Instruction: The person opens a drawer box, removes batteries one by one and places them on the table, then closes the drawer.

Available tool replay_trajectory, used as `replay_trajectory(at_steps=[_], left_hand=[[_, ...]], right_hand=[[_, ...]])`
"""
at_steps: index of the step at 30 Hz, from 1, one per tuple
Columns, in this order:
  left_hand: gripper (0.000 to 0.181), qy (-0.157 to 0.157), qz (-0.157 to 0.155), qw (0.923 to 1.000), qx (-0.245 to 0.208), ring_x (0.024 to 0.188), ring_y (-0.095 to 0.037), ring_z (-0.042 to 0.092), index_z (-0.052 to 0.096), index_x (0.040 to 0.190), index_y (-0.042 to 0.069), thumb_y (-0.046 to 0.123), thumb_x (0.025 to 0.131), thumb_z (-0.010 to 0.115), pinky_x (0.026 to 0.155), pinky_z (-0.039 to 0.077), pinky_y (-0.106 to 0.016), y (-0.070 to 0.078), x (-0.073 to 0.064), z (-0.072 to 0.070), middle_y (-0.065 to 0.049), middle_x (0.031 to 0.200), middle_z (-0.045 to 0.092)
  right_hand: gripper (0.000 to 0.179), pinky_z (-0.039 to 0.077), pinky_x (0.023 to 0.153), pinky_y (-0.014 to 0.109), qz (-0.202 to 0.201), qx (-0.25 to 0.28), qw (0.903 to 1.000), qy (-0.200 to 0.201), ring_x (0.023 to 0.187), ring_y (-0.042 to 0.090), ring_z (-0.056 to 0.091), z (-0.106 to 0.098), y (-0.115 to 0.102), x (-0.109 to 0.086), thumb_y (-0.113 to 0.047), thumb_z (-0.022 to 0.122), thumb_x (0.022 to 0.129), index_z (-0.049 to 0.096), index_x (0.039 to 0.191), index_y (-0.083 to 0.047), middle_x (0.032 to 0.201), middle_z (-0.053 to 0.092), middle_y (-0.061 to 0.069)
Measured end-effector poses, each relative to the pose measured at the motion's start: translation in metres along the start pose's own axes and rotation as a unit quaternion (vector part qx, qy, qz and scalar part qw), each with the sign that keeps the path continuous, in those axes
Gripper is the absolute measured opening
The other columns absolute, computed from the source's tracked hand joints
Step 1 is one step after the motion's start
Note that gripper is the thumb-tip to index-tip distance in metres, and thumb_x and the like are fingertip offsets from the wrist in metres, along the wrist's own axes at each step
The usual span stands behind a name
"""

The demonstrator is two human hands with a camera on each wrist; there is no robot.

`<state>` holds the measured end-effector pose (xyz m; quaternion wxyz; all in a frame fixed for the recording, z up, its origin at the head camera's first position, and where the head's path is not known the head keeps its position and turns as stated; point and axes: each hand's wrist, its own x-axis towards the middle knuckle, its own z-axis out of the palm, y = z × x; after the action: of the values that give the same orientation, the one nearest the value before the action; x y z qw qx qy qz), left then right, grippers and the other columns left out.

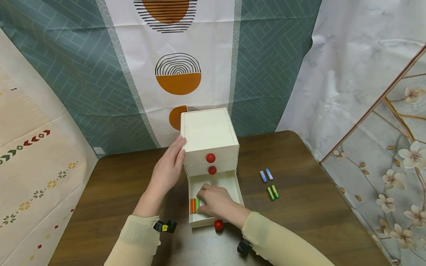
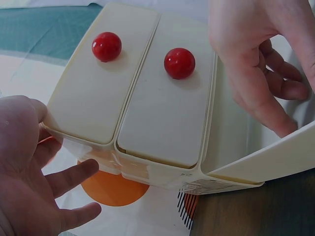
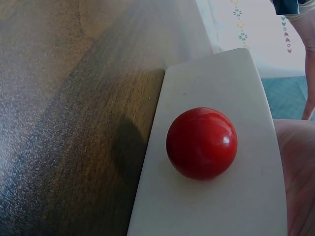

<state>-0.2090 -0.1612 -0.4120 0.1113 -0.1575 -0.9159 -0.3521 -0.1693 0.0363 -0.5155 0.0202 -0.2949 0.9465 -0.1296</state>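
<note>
A cream drawer unit (image 1: 209,129) stands on the table with its bottom drawer (image 1: 216,179) pulled out. My left hand (image 1: 168,168) rests against the unit's left side, its fingers extended; the left wrist view shows those fingers spread. Inside the drawer, my right hand (image 1: 216,201) reaches down with bent fingers. Its thumb and a fingertip are close to a green battery (image 1: 198,204), which lies beside an orange battery (image 1: 193,205) at the drawer's left wall. Whether the fingers grip the green battery cannot be seen. A red ball knob (image 3: 202,143) projects from the drawer front.
Right of the unit, two blue-and-white batteries (image 1: 263,176) and two green-yellow batteries (image 1: 271,193) lie on the brown wooden table (image 1: 299,218). The two upper drawers, each with a red knob (image 1: 210,158), are closed. Patterned cloths (image 1: 266,66) hang behind the table.
</note>
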Motion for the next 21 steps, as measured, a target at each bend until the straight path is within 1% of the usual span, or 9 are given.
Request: replay_trajectory(at_steps=[8,21], left_hand=[[0.052,-0.001,-0.001,1.0,-0.002,0.163,-0.026,0.037,0.047,0.17,0.017,0.033,0.12,0.048,0.128,0.035,-0.058,-0.0007,0.0001,0.0006,0.003,0.179,0.033],[0.052,-0.002,-0.002,1.0,0.0,0.163,-0.026,0.036,0.046,0.17,0.017,0.033,0.12,0.048,0.128,0.035,-0.058,-0.0015,-0.0003,0.0006,0.003,0.179,0.033]], right_hand=[[0.042,0.055,0.071,0.03,-0.001,0.005,1.0,-0.005,0.093,0.014,0.069,-0.0001,-0.0011,0.0019,-0.039,0.097,0.081,0.084,0.117,-0.021,0.106,0.067,-0.007],[0.043,0.055,0.073,0.03,0.003,0.006,0.9999,-0.015,0.093,0.014,0.066,0.0026,-0.0023,0.0048,-0.039,0.098,0.081,0.084,0.118,-0.021,0.107,0.065,-0.007]])
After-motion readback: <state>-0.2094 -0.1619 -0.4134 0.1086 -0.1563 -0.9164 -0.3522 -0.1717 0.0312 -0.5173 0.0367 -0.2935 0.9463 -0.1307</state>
